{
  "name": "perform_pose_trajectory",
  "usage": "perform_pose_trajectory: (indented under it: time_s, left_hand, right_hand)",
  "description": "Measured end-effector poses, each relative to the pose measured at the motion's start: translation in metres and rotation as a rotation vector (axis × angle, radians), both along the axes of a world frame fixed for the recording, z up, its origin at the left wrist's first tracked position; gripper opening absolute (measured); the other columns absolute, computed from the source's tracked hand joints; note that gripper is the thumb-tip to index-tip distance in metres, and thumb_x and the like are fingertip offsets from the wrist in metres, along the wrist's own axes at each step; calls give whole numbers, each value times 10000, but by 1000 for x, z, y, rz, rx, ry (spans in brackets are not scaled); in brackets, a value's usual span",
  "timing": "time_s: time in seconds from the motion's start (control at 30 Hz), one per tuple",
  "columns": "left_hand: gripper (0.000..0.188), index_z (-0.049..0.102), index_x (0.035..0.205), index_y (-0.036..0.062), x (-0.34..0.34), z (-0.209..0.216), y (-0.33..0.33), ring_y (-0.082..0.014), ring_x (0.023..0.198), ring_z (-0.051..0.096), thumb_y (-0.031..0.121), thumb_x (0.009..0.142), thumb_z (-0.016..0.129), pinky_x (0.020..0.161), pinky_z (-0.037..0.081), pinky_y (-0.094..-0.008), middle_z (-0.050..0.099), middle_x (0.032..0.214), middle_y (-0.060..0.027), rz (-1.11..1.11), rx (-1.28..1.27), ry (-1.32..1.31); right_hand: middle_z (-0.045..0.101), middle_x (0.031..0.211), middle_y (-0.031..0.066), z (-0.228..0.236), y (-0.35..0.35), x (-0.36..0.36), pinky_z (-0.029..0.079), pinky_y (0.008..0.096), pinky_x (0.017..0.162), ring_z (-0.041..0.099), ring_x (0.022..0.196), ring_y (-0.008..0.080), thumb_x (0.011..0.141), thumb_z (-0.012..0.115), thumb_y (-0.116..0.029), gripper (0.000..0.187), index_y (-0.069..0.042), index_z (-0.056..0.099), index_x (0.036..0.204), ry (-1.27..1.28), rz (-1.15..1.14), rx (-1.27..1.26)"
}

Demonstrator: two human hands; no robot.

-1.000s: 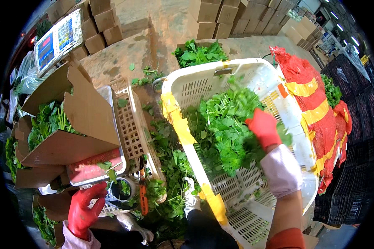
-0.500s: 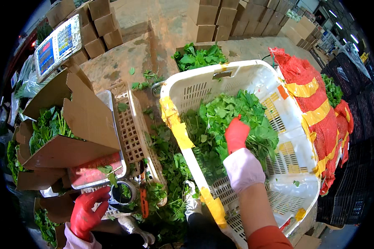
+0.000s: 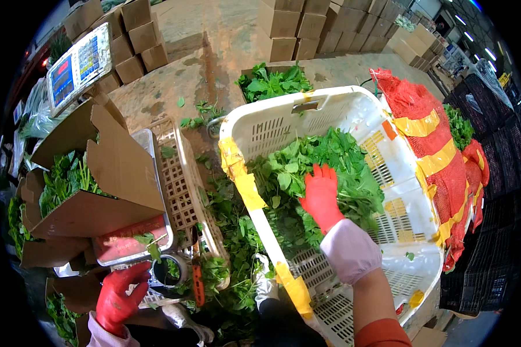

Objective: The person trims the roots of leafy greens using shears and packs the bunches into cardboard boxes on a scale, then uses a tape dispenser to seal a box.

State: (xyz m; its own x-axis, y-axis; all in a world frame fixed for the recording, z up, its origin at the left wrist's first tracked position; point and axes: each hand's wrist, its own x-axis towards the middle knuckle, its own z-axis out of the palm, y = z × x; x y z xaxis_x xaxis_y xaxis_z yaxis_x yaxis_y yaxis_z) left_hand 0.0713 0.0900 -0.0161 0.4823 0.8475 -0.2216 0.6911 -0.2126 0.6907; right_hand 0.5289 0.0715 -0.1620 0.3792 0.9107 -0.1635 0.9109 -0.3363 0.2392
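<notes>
Two grips (image 3: 320,200) (image 3: 119,296), one taped crate (image 3: 271,240)

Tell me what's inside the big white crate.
Leafy greens lie heaped inside the white crate, the right hand over them; one loose leaf lies apart to their right. Anything beneath the heap or hand is covered.

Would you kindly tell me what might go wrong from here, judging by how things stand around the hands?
The gloved right hand lies with fingers spread on the greens in the white basket; pressing hard might bruise the leaves. Loose greens lie around the shoe, so a step could slip. The orange tool at the crate's near end might get knocked off.
</notes>
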Motion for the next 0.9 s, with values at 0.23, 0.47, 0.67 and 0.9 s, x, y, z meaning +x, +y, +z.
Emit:
perform_pose_trajectory:
  time_s: [0.23, 0.47, 0.67, 0.9]
  left_hand:
    - [388, 619, 1122, 47, 3, -2, 3, -216, 805, 675, -23, 741, 645, 728, 524, -310, 685, 851, -127, -37, -27, -25]
    - [380, 618, 1117, 44, -2, 1, 1, -242, 800, 677, -1, 741, 644, 721, 526, -312, 685, 852, -132, -43, 1, 15]
    - [369, 623, 1105, 46, -2, -3, 3, -250, 790, 677, 7, 738, 644, 718, 527, -323, 684, 833, -134, -26, -30, -4]
    - [371, 626, 1104, 51, 2, -6, 4, -244, 787, 678, -1, 737, 644, 718, 524, -321, 685, 834, -124, -45, -26, 11]
  right_hand:
    - [501, 1284, 197, -28, 9, 8, 165, 465, 1112, 401, 1264, 324, 685, 729, -393, 918, -26, 292, 1405, 7, 20, -127]
    - [647, 898, 154, -4, -28, -5, 505, 417, 652, 651, 808, 302, 761, 585, -137, 626, -11, 388, 1342, 78, 9, -51]
    - [634, 987, 212, 46, -36, 92, 501, 451, 751, 621, 881, 384, 727, 651, -286, 526, -70, 515, 1187, 322, -419, 491]
    - [638, 983, 244, 59, -25, 71, 498, 437, 807, 618, 934, 378, 743, 639, -330, 486, 9, 558, 1082, 415, -444, 290]
